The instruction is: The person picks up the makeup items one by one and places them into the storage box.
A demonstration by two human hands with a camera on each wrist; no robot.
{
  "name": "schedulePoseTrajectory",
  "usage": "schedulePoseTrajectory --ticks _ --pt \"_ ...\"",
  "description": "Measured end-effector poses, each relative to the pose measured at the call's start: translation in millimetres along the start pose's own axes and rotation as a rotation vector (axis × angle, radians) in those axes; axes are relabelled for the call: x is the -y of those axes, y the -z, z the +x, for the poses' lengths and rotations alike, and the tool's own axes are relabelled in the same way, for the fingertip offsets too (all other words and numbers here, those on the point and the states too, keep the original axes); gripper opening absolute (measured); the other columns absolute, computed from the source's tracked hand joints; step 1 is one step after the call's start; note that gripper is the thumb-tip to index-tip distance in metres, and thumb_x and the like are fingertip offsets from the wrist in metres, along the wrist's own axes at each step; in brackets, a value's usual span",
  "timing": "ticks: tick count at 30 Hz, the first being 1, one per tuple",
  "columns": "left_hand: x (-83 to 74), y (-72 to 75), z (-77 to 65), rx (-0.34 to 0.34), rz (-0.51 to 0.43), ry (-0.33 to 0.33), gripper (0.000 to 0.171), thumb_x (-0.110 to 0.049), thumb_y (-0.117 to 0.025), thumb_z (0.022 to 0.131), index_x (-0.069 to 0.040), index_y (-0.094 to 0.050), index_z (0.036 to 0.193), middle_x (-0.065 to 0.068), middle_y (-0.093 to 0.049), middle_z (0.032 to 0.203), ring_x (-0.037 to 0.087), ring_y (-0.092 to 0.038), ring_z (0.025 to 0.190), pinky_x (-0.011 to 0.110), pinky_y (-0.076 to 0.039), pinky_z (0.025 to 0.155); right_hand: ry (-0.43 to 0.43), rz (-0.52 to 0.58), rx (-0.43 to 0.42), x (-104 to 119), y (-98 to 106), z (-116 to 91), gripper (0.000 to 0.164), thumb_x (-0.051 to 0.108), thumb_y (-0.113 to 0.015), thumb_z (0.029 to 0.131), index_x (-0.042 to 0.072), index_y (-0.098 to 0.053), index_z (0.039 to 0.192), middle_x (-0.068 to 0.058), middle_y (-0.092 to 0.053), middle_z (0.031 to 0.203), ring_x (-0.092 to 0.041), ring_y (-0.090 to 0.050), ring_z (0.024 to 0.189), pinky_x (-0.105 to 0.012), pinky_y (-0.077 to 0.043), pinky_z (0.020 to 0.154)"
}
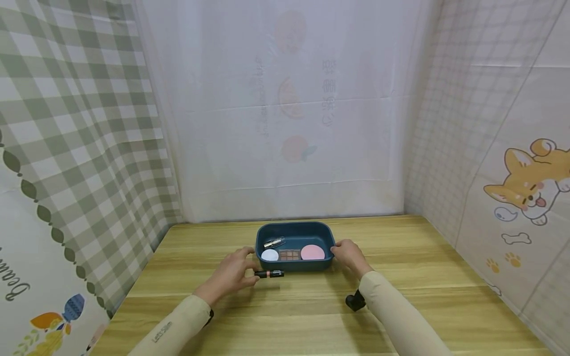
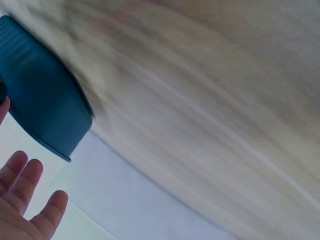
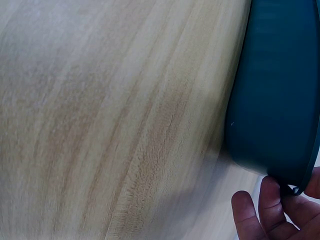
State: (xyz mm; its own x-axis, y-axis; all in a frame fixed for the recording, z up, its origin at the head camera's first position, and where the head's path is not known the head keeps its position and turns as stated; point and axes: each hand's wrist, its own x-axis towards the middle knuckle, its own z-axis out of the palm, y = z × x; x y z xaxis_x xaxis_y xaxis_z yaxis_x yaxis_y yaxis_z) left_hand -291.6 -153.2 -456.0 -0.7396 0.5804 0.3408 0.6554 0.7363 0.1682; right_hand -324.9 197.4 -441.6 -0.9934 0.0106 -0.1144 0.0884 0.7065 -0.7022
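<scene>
A dark teal plastic bin [image 1: 289, 266] stands on the wooden table. Just in front of its left corner, my left hand [image 1: 229, 274] pinches one end of a black cosmetic tube with a pink band [image 1: 269, 274], which points right. In the left wrist view the other fingers [image 2: 31, 175] are spread, with the tube mostly out of frame. My right hand [image 1: 350, 254] grips the bin's right rim, thumb and fingers [image 3: 270, 197] on either side of it. Inside lie a clear-and-silver lipstick tube [image 1: 273, 243], a white round item [image 1: 269, 255], a brown palette [image 1: 289, 255] and a pink round item [image 1: 312, 252].
The wooden table [image 1: 311, 316] reaches back to a white curtain [image 1: 289, 198]. Checked cloth [image 1: 89, 99] hangs at the left, and a cloth with a cartoon dog [image 1: 530, 188] hangs at the right. A black wrist device [image 1: 355, 300] sits under the right sleeve.
</scene>
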Motion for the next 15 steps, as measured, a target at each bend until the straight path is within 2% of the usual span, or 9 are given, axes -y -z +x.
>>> schedulePoseTrajectory --ticks 5,12,15 --pt "-1.5 2.1 6.8 -0.008 0.001 -0.001 0.016 -0.030 -0.081 0.083 -0.017 -0.078 0.091 0.019 -0.056 0.131 0.037 -0.057 0.115 0.059 -0.046 0.090 -0.004 -0.004 -0.001 0 0 0 0.023 0.013 -0.052 0.099 -0.003 -0.067 0.091 -0.003 -0.044 0.070 -0.020 -0.046 0.069 -0.031 -0.036 0.062" --pt "-4.0 4.4 18.8 0.010 0.052 0.043 0.018 -0.032 -0.080 0.084 -0.017 -0.078 0.093 0.018 -0.055 0.133 0.037 -0.056 0.118 0.057 -0.046 0.092 0.019 -0.006 -0.009 -1 0 -1 0.025 0.013 -0.052 0.098 -0.004 -0.064 0.084 -0.001 -0.039 0.066 -0.018 -0.042 0.065 -0.031 -0.033 0.060" --pt "-3.3 5.0 23.7 0.001 0.065 0.039 0.019 -0.033 -0.080 0.084 -0.017 -0.078 0.093 0.018 -0.055 0.133 0.038 -0.056 0.118 0.057 -0.046 0.092 0.023 0.000 -0.010 -2 -1 0 0.025 0.013 -0.052 0.098 -0.004 -0.064 0.083 0.000 -0.038 0.065 -0.018 -0.041 0.064 -0.031 -0.033 0.059"
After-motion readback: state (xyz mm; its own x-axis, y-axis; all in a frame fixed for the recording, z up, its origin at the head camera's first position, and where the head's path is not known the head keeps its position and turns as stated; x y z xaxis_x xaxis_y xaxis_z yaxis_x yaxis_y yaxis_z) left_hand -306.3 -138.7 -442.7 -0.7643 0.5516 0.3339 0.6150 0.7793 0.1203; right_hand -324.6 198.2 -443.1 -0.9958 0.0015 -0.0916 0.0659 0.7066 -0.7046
